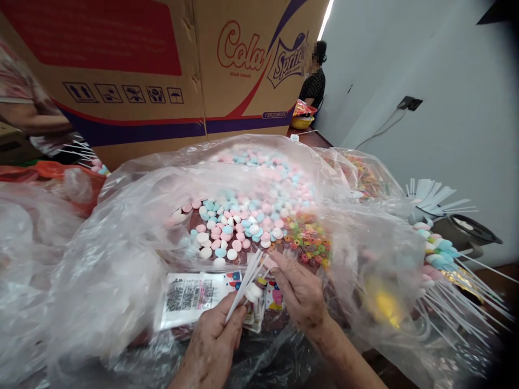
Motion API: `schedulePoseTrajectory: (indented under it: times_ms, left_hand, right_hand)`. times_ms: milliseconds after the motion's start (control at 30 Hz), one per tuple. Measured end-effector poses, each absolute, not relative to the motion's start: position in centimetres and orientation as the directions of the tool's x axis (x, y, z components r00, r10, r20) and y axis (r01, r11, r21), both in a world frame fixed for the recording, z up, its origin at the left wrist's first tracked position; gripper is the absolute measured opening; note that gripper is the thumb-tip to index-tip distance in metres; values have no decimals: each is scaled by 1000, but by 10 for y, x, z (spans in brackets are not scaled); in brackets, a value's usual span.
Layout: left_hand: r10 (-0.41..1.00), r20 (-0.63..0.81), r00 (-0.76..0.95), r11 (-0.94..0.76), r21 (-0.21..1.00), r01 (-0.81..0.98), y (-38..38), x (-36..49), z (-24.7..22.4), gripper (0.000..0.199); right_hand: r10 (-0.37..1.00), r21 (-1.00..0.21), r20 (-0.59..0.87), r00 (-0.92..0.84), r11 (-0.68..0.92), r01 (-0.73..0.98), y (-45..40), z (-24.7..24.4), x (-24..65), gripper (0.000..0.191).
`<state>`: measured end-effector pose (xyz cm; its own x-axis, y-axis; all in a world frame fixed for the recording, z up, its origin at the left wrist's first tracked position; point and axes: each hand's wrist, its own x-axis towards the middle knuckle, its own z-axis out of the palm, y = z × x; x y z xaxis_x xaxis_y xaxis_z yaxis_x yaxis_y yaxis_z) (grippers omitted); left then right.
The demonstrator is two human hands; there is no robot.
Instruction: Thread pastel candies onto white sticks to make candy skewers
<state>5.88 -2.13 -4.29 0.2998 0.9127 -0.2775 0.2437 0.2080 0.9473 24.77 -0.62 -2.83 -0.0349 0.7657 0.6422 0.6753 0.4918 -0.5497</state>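
Note:
My left hand is closed around a bundle of thin white sticks, which fan upward. White candies and a yellow ring sit among sticks just right of the bundle. My right hand is pinched at the fingertips, with a pale pink candy there. Beyond both hands lies a spread of pink, blue and white button-shaped candies. Colourful ring candies are heaped to its right. A white printed packet lies flat beside my left hand.
Clear plastic bags surround the candies. A large cardboard box stands behind. At right are finished candy sticks, a container of white sticks and a dark jug. People are at the far left and behind the box.

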Motion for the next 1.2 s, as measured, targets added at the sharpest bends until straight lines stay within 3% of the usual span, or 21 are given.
schedulePoseTrajectory:
  times_ms: [133, 467, 600, 700, 833, 900, 1033, 1100, 1200]
  left_hand:
    - [916, -268, 300, 219, 958, 185, -21, 59, -42, 33]
    - [926, -235, 296, 181, 963, 197, -15, 63, -28, 29]
    - [915, -287, 285, 257, 957, 139, -16, 61, -28, 36]
    - [909, -304, 284, 287, 953, 102, -16, 59, -31, 37]
    - [920, -303, 247, 302, 952, 43, -17, 58, -33, 36]
    - [922, -315, 224, 314, 948, 40, -19, 58, -32, 36]
    - [913, -340, 224, 332, 940, 73, -20, 57, -24, 37]
    - [907, -359, 221, 352, 933, 69, -19, 57, -21, 35]
    - [906, -368, 208, 365, 929, 52, -18, 56, -19, 35]
  right_hand:
    - [725, -441, 674, -139, 546, 712, -8, -29, 245, 39]
    - [751, -428, 624, -216, 559, 710, -17, -16, 242, 38]
    - [821, -429, 571, -21, 320, 844, -14, -13, 278, 28]
    - [904, -257, 424, 52, 65, 964, -13, -20, 304, 22]
    - [976, -27, 203, 81, -77, 997, -15, -28, 305, 18]
    - [980, -78, 194, 46, -31, 996, -18, -30, 298, 18]
    - [935, -377, 353, 1, 141, 915, -21, -31, 298, 22]
    - [896, -427, 435, 89, 118, 897, -23, -32, 307, 22]
    - [897, -410, 416, 152, 36, 911, -24, -33, 319, 22]
